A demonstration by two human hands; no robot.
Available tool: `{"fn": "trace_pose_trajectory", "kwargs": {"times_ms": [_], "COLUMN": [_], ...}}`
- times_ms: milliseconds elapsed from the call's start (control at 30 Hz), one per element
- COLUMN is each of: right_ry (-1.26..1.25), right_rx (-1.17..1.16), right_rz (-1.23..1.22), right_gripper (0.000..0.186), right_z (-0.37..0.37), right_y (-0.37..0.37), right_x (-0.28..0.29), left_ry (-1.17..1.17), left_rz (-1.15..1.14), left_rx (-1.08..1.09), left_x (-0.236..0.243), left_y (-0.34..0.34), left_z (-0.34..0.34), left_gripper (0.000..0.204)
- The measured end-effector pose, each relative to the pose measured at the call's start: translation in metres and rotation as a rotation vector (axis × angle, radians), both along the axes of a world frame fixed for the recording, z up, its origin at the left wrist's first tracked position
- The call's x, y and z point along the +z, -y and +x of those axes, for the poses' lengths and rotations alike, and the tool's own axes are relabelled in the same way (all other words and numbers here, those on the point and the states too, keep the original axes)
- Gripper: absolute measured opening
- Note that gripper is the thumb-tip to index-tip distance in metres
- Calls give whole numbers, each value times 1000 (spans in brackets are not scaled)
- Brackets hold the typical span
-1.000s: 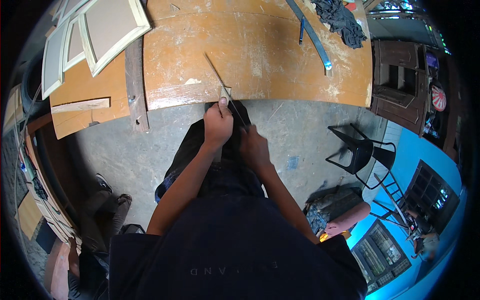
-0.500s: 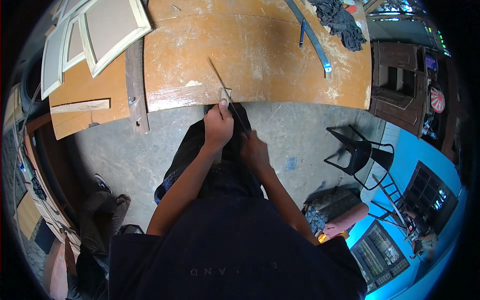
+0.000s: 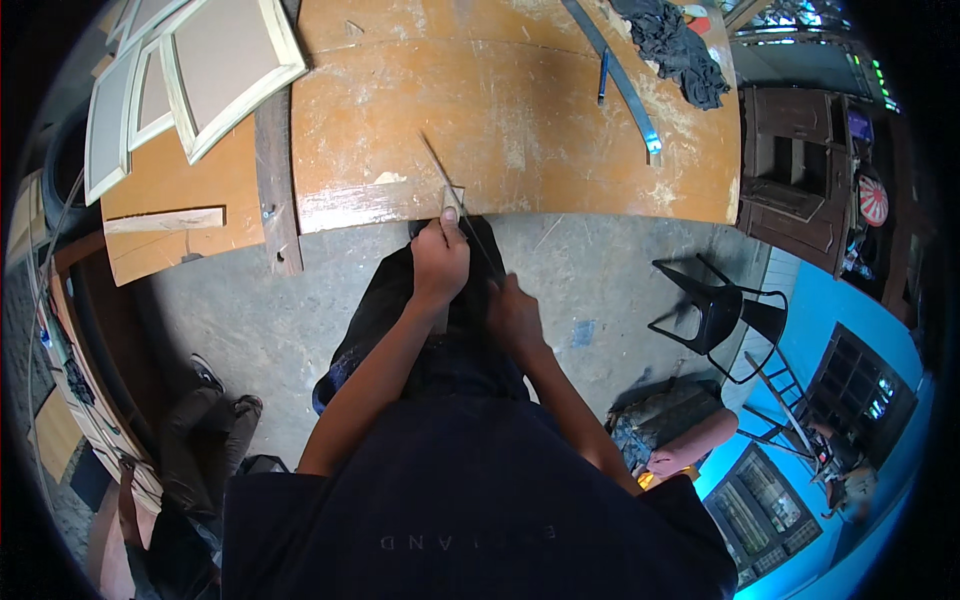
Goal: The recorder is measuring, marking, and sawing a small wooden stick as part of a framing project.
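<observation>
At the near edge of the worktable, my left hand (image 3: 440, 265) is closed round a narrow strip of wood (image 3: 454, 194), its thumb pressed on top. The strip's end rests by the table edge, and its other part shows below my wrist. My right hand (image 3: 514, 315), lower and to the right, grips the near end of a long, thin tapered tool (image 3: 434, 154) that looks like a file. That tool slants up to the left across the strip, close to my left thumb. The fingers of my right hand are slightly blurred, and its handle is hidden.
The worn orange-brown worktable (image 3: 400, 90) carries pale wooden frames (image 3: 190, 80), a loose wood strip (image 3: 165, 221), a long dark metal strip (image 3: 625, 88), a blue pen (image 3: 603, 77) and a dark cloth (image 3: 680, 50). A black chair (image 3: 712, 312) stands right; another person's legs (image 3: 205, 430) are left.
My right hand has drawn slightly down and right, and the file-like tool has slid back with it across the strip. My left hand keeps its hold on the wood. The view has shifted a little.
</observation>
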State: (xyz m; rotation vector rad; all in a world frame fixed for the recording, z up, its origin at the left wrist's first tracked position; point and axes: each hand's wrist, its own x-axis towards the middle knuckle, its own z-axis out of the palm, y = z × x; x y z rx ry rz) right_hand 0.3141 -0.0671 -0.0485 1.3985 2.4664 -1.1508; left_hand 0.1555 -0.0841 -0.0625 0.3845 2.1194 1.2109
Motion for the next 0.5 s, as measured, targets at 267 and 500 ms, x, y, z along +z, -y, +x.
{"fn": "trace_pose_trajectory", "kwargs": {"times_ms": [267,500], "right_ry": [-68,14], "right_rx": [11,-13], "right_rz": [54,3], "right_gripper": [21,18], "right_z": [-15,35], "right_y": [-5,19], "right_x": [-9,5], "left_ry": [-3,0], "left_rz": [-22,-20], "left_rx": [-11,5], "left_x": [2,3], "left_y": [4,2], "left_z": [2,2], "left_gripper": [52,52]}}
